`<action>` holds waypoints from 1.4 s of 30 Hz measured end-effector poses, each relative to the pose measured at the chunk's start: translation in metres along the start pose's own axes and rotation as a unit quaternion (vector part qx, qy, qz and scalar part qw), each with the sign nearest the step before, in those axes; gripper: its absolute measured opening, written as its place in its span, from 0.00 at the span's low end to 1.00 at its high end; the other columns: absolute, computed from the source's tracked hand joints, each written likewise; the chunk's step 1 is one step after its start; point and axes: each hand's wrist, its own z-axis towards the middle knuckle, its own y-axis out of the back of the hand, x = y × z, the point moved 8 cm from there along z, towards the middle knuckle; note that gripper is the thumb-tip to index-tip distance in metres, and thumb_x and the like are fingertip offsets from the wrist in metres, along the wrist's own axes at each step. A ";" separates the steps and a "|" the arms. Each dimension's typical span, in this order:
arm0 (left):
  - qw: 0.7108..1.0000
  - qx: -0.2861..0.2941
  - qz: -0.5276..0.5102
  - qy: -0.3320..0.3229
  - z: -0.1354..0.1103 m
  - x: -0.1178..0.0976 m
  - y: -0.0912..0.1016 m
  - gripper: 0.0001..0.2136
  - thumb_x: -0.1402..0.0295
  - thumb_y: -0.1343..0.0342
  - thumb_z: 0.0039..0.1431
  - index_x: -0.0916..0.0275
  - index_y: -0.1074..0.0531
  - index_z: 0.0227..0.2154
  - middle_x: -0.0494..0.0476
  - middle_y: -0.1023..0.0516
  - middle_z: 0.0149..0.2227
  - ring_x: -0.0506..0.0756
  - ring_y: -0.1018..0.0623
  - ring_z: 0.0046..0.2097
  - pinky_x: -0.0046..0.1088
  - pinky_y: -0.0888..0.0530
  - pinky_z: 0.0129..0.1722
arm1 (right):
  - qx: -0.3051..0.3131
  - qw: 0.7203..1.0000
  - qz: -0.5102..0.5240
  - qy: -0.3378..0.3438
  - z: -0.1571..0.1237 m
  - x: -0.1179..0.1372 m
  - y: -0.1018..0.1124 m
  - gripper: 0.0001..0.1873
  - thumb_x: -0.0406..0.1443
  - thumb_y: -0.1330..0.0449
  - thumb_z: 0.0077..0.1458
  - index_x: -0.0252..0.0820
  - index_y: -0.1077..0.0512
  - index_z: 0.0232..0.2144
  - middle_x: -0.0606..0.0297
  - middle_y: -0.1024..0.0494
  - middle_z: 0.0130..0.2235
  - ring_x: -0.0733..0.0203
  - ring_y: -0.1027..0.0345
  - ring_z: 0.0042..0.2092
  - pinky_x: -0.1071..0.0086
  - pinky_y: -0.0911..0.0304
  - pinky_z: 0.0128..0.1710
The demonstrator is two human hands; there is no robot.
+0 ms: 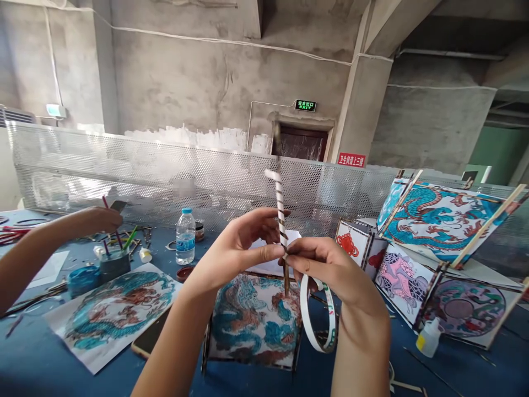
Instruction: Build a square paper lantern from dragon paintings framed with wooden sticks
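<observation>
Between my two hands stands a thin dark stick (286, 284), upright, with white tape (280, 201) spiralled round its middle and a loose tape end sticking out near the top. My left hand (248, 245) pinches the stick from the left with thumb and fingers. From the right, the fingertips of my right hand (330, 267) close on it a little lower. A white tape roll (305, 317) with printed marks hangs below my right hand. Under the hands, a painted blue and brown dragon panel (256, 325) in a dark stick frame stands on the table.
At left, another person's hand (101, 219) holds a thin brush over a paint pot (115, 264). Nearby are a dragon painting (124, 311), a phone (151, 336) and a water bottle (185, 237). Painted lanterns (403, 278) and a small glue bottle (428, 337) stand at right.
</observation>
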 end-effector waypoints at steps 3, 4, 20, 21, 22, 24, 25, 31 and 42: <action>1.000 -0.019 0.001 0.021 -0.001 0.003 0.001 0.21 0.75 0.36 0.44 0.62 0.29 0.44 0.55 0.24 0.34 0.51 0.26 0.34 0.27 0.28 0.35 | 0.000 1.000 -0.020 -0.006 -0.001 0.000 -0.002 0.09 0.40 0.39 0.51 0.39 0.26 0.31 0.67 0.29 0.27 0.68 0.38 0.28 0.74 0.42 0.27; 0.999 -0.031 0.002 0.023 -0.001 0.003 0.003 0.21 0.75 0.36 0.44 0.62 0.29 0.44 0.54 0.24 0.33 0.51 0.26 0.34 0.27 0.28 0.34 | 0.005 1.000 -0.023 -0.012 -0.001 -0.001 -0.003 0.10 0.41 0.40 0.51 0.39 0.26 0.32 0.66 0.29 0.27 0.68 0.38 0.28 0.74 0.41 0.27; 0.991 -0.001 -0.123 0.061 -0.002 -0.004 0.004 0.16 0.77 0.38 0.45 0.65 0.25 0.40 0.56 0.23 0.25 0.51 0.25 0.28 0.26 0.29 0.30 | 0.094 0.993 -0.071 -0.020 -0.002 -0.003 -0.009 0.07 0.37 0.40 0.50 0.40 0.25 0.31 0.69 0.30 0.24 0.70 0.41 0.24 0.75 0.45 0.24; 0.990 -0.001 -0.127 0.059 -0.003 -0.006 0.005 0.15 0.77 0.38 0.45 0.65 0.25 0.39 0.56 0.23 0.25 0.52 0.25 0.28 0.26 0.29 0.30 | 0.094 0.993 -0.075 -0.016 -0.002 -0.003 -0.009 0.07 0.37 0.40 0.50 0.40 0.25 0.31 0.69 0.30 0.24 0.70 0.41 0.25 0.75 0.45 0.24; 0.990 -0.005 -0.129 0.058 -0.004 -0.007 0.006 0.15 0.78 0.39 0.45 0.65 0.25 0.39 0.56 0.23 0.26 0.52 0.25 0.28 0.26 0.29 0.30 | 0.089 0.993 -0.080 -0.009 -0.001 -0.003 -0.009 0.07 0.36 0.39 0.50 0.40 0.25 0.32 0.69 0.30 0.24 0.69 0.41 0.25 0.75 0.44 0.25; 0.990 -0.020 -0.131 0.056 -0.004 -0.008 0.009 0.15 0.78 0.39 0.45 0.65 0.25 0.39 0.56 0.22 0.27 0.51 0.25 0.29 0.25 0.29 0.31 | 0.082 0.992 -0.093 0.006 0.000 -0.002 -0.009 0.06 0.35 0.39 0.50 0.41 0.25 0.33 0.69 0.29 0.25 0.68 0.39 0.27 0.74 0.43 0.28; 0.989 -0.029 -0.132 0.056 -0.004 -0.007 0.010 0.15 0.79 0.39 0.45 0.65 0.25 0.39 0.56 0.22 0.27 0.51 0.25 0.30 0.25 0.29 0.32 | 0.081 0.992 -0.097 0.013 0.000 -0.001 -0.009 0.06 0.34 0.40 0.50 0.42 0.25 0.33 0.68 0.29 0.26 0.67 0.38 0.29 0.74 0.42 0.30; 0.987 -0.038 -0.143 0.062 -0.002 -0.002 0.009 0.14 0.80 0.40 0.46 0.65 0.25 0.39 0.56 0.23 0.29 0.51 0.25 0.31 0.24 0.30 0.32 | 0.088 0.992 -0.082 0.045 -0.001 0.008 -0.012 0.07 0.32 0.48 0.54 0.39 0.30 0.32 0.66 0.33 0.30 0.65 0.41 0.33 0.72 0.45 0.34; 0.989 0.004 -0.133 0.065 -0.002 -0.001 0.003 0.15 0.79 0.42 0.49 0.64 0.27 0.42 0.55 0.23 0.30 0.50 0.25 0.32 0.23 0.30 0.34 | 0.080 0.992 -0.093 0.030 0.001 0.009 -0.018 0.13 0.41 0.42 0.53 0.38 0.32 0.23 0.70 0.37 0.24 0.68 0.46 0.28 0.73 0.50 0.29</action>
